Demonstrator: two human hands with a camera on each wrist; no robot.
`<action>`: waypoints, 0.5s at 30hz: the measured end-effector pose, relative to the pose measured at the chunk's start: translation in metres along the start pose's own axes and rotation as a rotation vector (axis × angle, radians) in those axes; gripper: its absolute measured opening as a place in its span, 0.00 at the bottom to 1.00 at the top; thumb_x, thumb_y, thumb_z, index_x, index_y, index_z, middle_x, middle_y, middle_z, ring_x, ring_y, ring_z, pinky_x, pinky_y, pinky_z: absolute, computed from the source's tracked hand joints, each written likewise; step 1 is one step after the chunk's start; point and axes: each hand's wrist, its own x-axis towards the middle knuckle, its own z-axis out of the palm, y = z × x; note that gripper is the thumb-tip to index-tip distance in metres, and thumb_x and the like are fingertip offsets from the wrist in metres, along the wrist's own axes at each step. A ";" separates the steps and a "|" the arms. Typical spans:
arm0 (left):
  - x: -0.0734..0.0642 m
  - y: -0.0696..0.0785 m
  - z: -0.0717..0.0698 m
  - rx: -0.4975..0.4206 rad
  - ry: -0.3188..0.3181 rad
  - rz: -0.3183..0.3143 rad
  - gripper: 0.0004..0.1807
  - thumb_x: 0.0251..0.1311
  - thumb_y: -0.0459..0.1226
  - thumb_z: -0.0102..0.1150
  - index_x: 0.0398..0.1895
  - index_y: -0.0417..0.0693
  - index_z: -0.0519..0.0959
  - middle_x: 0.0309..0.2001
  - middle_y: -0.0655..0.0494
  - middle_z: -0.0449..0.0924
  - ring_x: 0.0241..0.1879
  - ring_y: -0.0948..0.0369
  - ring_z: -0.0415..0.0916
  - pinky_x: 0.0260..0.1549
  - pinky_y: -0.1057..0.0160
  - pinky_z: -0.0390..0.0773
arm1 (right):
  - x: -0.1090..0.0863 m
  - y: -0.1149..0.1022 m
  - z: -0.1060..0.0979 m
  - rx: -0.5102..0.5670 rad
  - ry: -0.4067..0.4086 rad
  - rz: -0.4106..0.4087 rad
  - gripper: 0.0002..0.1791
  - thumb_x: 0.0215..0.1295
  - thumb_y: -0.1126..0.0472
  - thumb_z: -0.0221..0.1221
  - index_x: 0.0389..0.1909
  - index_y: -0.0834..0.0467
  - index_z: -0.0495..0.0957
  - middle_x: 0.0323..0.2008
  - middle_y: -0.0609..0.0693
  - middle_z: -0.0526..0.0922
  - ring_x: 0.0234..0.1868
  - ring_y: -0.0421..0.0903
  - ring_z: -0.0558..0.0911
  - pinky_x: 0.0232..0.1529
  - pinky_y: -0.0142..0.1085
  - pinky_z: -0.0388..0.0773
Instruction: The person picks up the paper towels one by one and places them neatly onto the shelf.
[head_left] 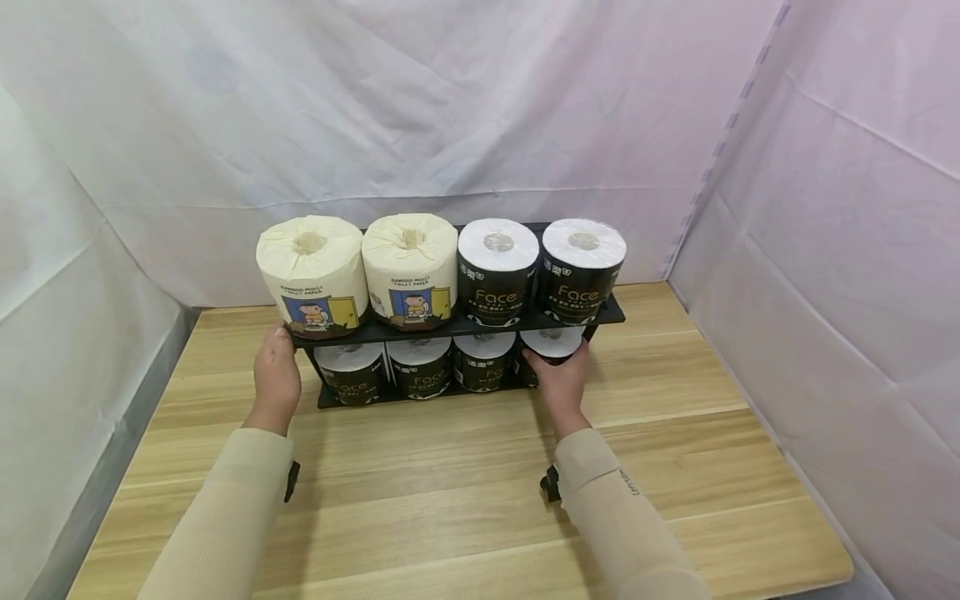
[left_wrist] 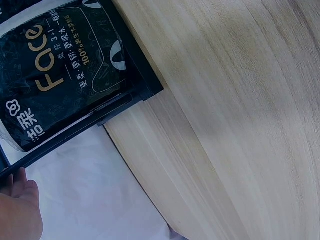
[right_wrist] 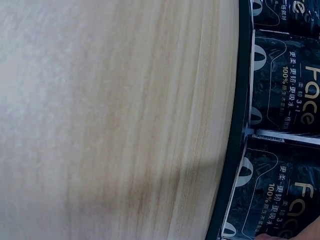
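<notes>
A black two-tier rack holds rolls of toilet paper on both levels. My left hand grips the front left corner of its upper shelf; in the left wrist view, the fingers lie against the shelf edge. Down at the right end of the lower shelf, my right hand holds a black-wrapped toilet paper roll, thumb at its left side. That hand covers much of the roll's front. Only a bit of the right hand's fingers shows in the right wrist view, over the black wrapper.
Up top stand two cream-wrapped rolls and two black-wrapped rolls. Three more black rolls fill the lower shelf's left and middle. The rack stands toward the back of a wooden table, with white cloth walls behind and beside it.
</notes>
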 end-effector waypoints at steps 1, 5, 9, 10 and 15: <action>0.000 0.000 0.000 0.000 -0.002 0.001 0.32 0.76 0.48 0.16 0.67 0.38 0.62 0.67 0.37 0.63 0.68 0.44 0.58 0.68 0.43 0.57 | 0.000 0.000 0.000 -0.001 -0.001 -0.005 0.50 0.45 0.62 0.75 0.68 0.64 0.58 0.61 0.58 0.69 0.62 0.52 0.70 0.66 0.43 0.65; -0.001 -0.002 0.000 0.003 -0.009 0.006 0.33 0.75 0.49 0.15 0.68 0.38 0.61 0.68 0.38 0.62 0.69 0.45 0.57 0.68 0.43 0.57 | 0.000 0.001 0.000 -0.011 -0.003 -0.022 0.50 0.45 0.62 0.75 0.68 0.65 0.57 0.61 0.58 0.70 0.61 0.52 0.70 0.65 0.42 0.65; -0.003 -0.001 -0.001 0.006 -0.027 0.011 0.33 0.75 0.49 0.15 0.70 0.39 0.59 0.70 0.38 0.60 0.70 0.45 0.55 0.69 0.43 0.56 | 0.000 0.000 -0.001 -0.030 -0.012 -0.030 0.52 0.44 0.62 0.75 0.68 0.66 0.56 0.61 0.60 0.69 0.62 0.53 0.69 0.66 0.43 0.64; -0.003 -0.001 -0.002 0.010 -0.032 0.012 0.33 0.75 0.49 0.15 0.71 0.40 0.59 0.70 0.38 0.59 0.70 0.45 0.55 0.69 0.43 0.55 | -0.001 0.000 -0.002 -0.033 -0.018 -0.026 0.53 0.44 0.61 0.75 0.69 0.66 0.55 0.62 0.60 0.68 0.63 0.53 0.69 0.67 0.44 0.64; -0.003 0.002 -0.005 0.030 -0.048 0.037 0.33 0.75 0.50 0.15 0.73 0.40 0.57 0.71 0.37 0.57 0.71 0.43 0.52 0.69 0.40 0.54 | -0.001 -0.001 -0.008 -0.043 -0.078 -0.006 0.55 0.48 0.59 0.74 0.72 0.64 0.50 0.65 0.59 0.64 0.66 0.53 0.65 0.68 0.46 0.62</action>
